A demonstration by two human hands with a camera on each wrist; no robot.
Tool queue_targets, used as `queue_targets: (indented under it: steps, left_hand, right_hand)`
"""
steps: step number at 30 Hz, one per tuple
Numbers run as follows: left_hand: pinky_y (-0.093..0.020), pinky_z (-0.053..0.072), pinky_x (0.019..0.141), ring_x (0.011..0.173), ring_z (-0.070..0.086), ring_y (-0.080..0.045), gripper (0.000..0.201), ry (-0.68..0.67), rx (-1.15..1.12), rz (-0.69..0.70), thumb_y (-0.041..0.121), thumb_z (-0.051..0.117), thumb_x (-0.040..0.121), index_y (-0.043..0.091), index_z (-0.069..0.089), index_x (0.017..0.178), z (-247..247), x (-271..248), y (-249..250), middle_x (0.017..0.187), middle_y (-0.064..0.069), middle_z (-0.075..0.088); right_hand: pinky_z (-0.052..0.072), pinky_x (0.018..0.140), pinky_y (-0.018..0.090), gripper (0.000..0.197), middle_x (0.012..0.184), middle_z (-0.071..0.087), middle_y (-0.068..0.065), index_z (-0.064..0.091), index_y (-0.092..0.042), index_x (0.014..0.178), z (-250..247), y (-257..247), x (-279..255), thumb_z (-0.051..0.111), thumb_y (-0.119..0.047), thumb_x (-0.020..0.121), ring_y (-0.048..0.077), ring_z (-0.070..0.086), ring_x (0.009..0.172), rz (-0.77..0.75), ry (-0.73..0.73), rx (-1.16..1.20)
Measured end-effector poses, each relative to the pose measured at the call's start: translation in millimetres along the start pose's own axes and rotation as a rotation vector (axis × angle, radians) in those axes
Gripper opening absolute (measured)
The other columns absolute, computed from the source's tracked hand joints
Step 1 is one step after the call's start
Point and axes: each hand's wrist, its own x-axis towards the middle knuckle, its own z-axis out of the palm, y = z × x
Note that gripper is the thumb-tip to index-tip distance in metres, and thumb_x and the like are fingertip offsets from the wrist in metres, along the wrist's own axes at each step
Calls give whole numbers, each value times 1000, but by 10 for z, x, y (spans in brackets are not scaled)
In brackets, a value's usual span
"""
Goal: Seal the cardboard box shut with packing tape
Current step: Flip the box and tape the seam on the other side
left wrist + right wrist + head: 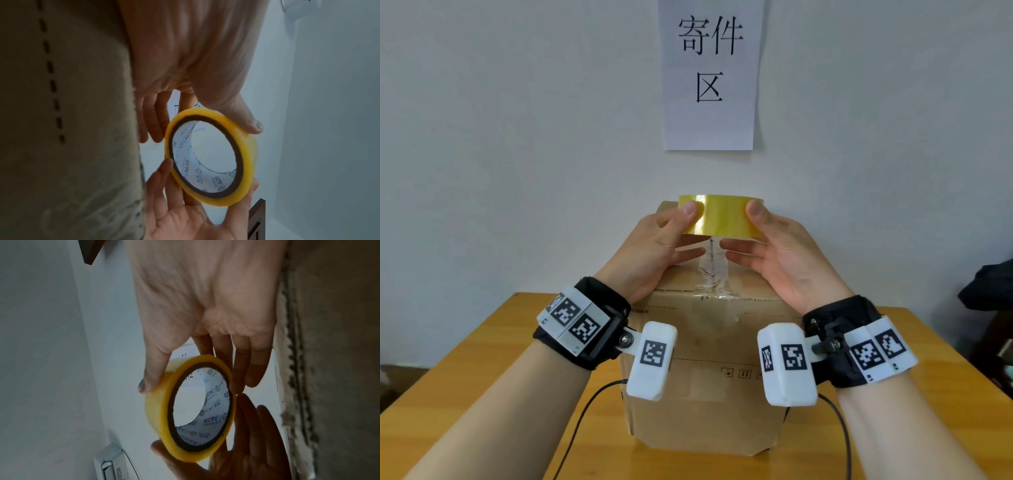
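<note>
Both forearms reach forward from the bottom of the head view, each wearing a black wrist strap (599,322) with white marker blocks. Between them, on a wooden table (465,394), stands a closed cardboard box (705,377), with a strip of clear tape (714,270) running along its top seam towards the near edge. Above the far part of the box top, the left hand (654,253) and the right hand (787,253) hold a yellow tape roll (720,216) between them, palms facing each other. Each thumb presses on the roll's outer band, left thumb at the left end and right thumb at the right; the remaining fingers lie fairly straight underneath, their tips nearly meeting below the roll. In the wrist views the roll (211,155) shows its open core, printed white inside, with the left thumb on the outer band and the other hand's fingers cupping the opposite rim; the same roll (191,407) sits pinched under the right thumb. Whether the roll touches the box cannot be told. On the white wall behind hangs a paper sign (710,73) with black characters.
</note>
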Motion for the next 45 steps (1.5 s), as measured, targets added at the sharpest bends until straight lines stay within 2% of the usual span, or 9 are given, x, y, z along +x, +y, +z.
queue_targets:
  steps: [5, 10, 14, 17, 23, 31, 34, 39, 45]
  left_hand:
    - [-40, 54, 98, 117, 64, -30, 62, -36, 47, 4, 52, 56, 91, 0, 62, 124, -8, -22, 16, 129, -19, 63]
    - [-44, 52, 98, 117, 65, -24, 54, -73, 56, -2, 53, 55, 94, 14, 60, 131, 45, -58, 48, 132, -9, 63]
    - [-35, 55, 92, 115, 66, -19, 57, -53, 56, 19, 49, 58, 90, 38, 45, 144, 47, -47, 47, 132, 0, 64]
    - [-30, 53, 83, 108, 68, -15, 56, -31, 66, 32, 33, 64, 94, 41, 44, 145, 42, -39, 29, 127, -2, 66]
    - [-32, 58, 77, 103, 71, -26, 41, 81, -93, -61, 38, 52, 101, 12, 60, 132, 69, -15, 55, 119, -10, 69]
    - [-37, 60, 84, 98, 73, -29, 48, 99, -101, -146, 49, 53, 98, 14, 57, 130, 81, 5, 61, 124, -13, 66]
    - [-33, 60, 80, 99, 72, -33, 45, 100, -76, -140, 43, 60, 96, 11, 58, 127, 101, -3, 53, 124, -17, 65]
    - [-28, 56, 78, 98, 72, -29, 40, 146, -5, -60, 39, 67, 91, 18, 60, 124, 95, -10, 28, 107, -1, 73]
    - [-33, 53, 89, 100, 70, -13, 67, 92, 112, -8, 52, 81, 72, 24, 59, 128, 88, -14, -1, 107, 6, 75]
  right_hand:
    - [59, 78, 41, 77, 117, 68, 16, 61, -4, 128, 7, -27, -18, 76, -47, 66, 29, 70, 88, 33, -56, 70]
    - [59, 68, 36, 42, 111, 67, 12, 72, -23, 107, -11, -34, -11, 72, -47, 73, 26, 67, 75, 51, -98, 125]
    - [52, 50, 29, 64, 111, 61, 16, 64, -24, 125, 34, -10, 18, 67, -63, 75, 20, 58, 59, 63, -16, 80]
    - [38, 40, 23, 38, 96, 65, 5, 64, -24, 128, -3, 9, 21, 65, -41, 94, 14, 54, 60, -13, 86, 105]
    - [48, 50, 26, 66, 122, 67, 2, 51, -23, 140, 9, 72, 27, 66, 10, 85, 22, 69, 95, -129, 108, -93]
    - [60, 79, 36, 67, 120, 64, 5, 61, -24, 131, 28, 129, 58, 66, 18, 79, 22, 69, 105, -178, 65, -184]
    - [57, 91, 41, 60, 120, 61, 8, 68, -24, 118, 13, 111, 50, 64, 10, 69, 29, 65, 110, -165, 24, -177]
    - [49, 75, 29, 27, 104, 69, 3, 72, -24, 99, 69, 47, 13, 77, -26, 73, 16, 65, 92, -110, -38, -157]
    - [51, 81, 35, 50, 109, 73, 13, 75, -15, 100, 123, 104, 23, 83, -49, 65, 21, 66, 96, -151, 60, -249]
